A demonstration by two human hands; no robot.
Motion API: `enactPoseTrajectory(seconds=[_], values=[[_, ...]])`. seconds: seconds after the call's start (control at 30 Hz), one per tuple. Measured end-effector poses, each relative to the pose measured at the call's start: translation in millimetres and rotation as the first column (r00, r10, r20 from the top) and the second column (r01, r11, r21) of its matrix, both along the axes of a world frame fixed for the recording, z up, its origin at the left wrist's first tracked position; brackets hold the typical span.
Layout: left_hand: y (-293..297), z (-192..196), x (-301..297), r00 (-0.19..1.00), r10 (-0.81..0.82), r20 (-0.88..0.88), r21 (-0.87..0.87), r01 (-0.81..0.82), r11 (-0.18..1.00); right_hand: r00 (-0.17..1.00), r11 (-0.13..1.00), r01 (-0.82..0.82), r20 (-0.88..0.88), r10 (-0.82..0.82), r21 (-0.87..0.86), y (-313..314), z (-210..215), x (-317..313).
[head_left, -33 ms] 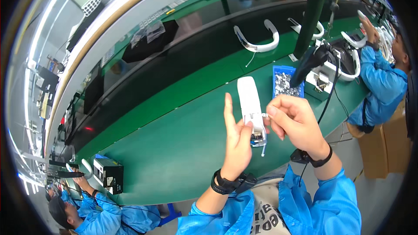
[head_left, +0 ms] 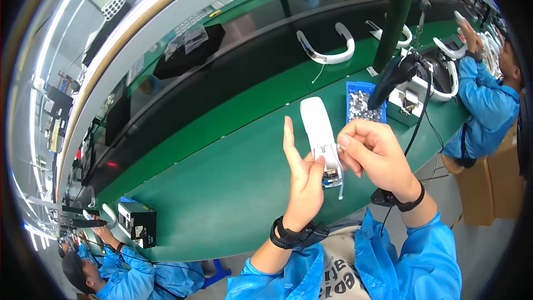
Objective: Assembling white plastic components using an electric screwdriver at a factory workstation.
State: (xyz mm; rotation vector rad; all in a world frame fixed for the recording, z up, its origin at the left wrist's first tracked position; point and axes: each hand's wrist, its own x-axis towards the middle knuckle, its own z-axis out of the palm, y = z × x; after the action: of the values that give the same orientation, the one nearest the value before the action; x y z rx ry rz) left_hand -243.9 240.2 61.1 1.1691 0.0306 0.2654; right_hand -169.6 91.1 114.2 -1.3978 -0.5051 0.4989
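Above the green bench [head_left: 222, 189] I hold a long white curved plastic piece [head_left: 317, 122] upright between both hands. My left hand [head_left: 302, 180] braces its lower end with the thumb, and the fingers point straight up beside it. My right hand [head_left: 377, 155] pinches the same lower end from the right, where the casing is open and small dark electronic parts [head_left: 331, 175] show. A thin white strip hangs down from that end. Both wrists wear black straps.
A blue tray of small metal parts [head_left: 363, 103] lies just behind my hands, beside a hanging black power screwdriver [head_left: 391, 75] and a white fixture [head_left: 408, 100]. White curved headbands [head_left: 327, 53] lie on the dark conveyor. Workers in blue sit at the right [head_left: 488, 100] and lower left [head_left: 116, 269].
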Motion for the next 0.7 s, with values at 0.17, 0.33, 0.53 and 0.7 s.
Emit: enactPoseTrajectory(seconds=[0.17, 0.33, 0.53, 0.7], values=[[-5, -24, -1, 0.99, -0.132, 0.043, 0.204, 0.12, 0.972, 0.999, 0.981, 0.01, 0.033, -0.003, -0.195, -12, 5, -1], [-10, -23, -6, 0.989, -0.141, 0.044, 0.121, 0.134, 0.983, 0.997, 0.931, -0.026, 0.062, 0.052, -0.364, -20, 2, -3], [-10, -25, -4, 0.992, -0.102, 0.076, 0.172, 0.088, 0.981, 0.991, 0.906, 0.055, 0.137, 0.004, -0.42, -19, 0, -7], [-16, -19, -5, 0.997, -0.077, 0.033, 0.227, 0.067, 0.972, 0.935, 0.883, 0.254, 0.333, -0.12, -0.395, -12, -14, -18]])
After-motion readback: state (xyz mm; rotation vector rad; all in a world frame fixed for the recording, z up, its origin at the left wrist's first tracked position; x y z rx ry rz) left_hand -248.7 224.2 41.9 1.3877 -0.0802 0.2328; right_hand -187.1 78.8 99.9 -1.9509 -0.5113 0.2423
